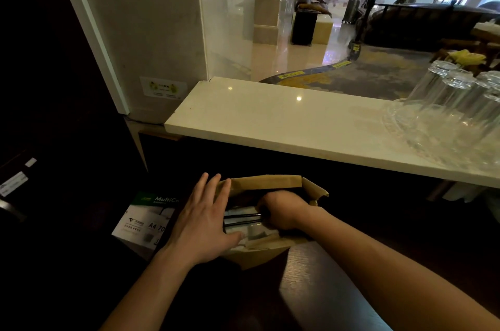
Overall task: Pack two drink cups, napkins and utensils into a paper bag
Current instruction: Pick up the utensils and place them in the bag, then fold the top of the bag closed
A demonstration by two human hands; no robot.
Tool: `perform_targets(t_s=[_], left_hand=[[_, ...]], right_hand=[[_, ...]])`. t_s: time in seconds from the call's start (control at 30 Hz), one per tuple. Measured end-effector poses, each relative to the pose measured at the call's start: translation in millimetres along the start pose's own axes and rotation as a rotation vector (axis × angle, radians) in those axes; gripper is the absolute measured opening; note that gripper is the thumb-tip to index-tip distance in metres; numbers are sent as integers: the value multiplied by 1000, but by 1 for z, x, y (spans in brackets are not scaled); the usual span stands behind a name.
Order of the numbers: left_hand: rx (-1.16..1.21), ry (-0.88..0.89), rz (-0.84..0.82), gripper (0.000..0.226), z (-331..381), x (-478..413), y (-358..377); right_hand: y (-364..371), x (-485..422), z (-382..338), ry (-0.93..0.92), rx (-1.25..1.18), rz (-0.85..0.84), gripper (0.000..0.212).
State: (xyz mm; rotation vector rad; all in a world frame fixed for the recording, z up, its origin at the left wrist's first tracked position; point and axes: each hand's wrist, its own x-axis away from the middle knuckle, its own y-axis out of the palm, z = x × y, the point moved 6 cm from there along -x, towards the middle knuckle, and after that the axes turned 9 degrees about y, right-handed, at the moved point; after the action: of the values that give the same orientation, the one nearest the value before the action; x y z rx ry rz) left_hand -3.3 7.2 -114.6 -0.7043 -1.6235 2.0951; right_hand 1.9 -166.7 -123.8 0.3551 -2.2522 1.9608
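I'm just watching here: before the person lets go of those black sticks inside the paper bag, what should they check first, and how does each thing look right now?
1. Paper bag mouth open: ok, the top flaps are spread.
2. Bag steadied: ok, the left hand lies flat against its left side.
3. Black utensils inside the bag: ok, the right hand grips them within the opening.
4. Two drink cups packed: cannot tell, the inside is dark and partly hidden.
5. Napkins packed: cannot tell; something pale shows below the utensils.
6. Copy paper box clear of the bag: cannot tell, the left hand covers the gap.
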Motion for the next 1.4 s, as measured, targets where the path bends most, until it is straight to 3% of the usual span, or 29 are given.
perform_targets(t_s=[0.27, 0.4, 0.63, 0.77, 0.87, 1.0, 1.2, 1.4], left_hand=[[17, -21, 19, 109, 0, -4, 1], [31, -14, 41, 106, -1, -4, 2], [103, -16, 111, 98, -1, -3, 1], [260, -9, 262, 83, 3, -1, -11], [368, -50, 453, 68, 4, 9, -26], [516, -134, 611, 62, -2, 27, -34], [806, -240, 653, 54, -18, 79, -13], [810, -329, 551, 54, -8, 114, 8]], right_hand=[[-31, 37, -8, -118, -152, 144, 28], [-54, 71, 9, -75, -399, 255, 19], [-55, 130, 55, 50, -861, 534, 23], [-35, 140, 77, 194, -906, 643, 43], [-8, 136, 87, 305, -931, 545, 51], [15, 126, 77, 269, -877, 402, 59], [21, 117, 65, 185, -806, 492, 56], [17, 113, 64, 176, -803, 578, 47]])
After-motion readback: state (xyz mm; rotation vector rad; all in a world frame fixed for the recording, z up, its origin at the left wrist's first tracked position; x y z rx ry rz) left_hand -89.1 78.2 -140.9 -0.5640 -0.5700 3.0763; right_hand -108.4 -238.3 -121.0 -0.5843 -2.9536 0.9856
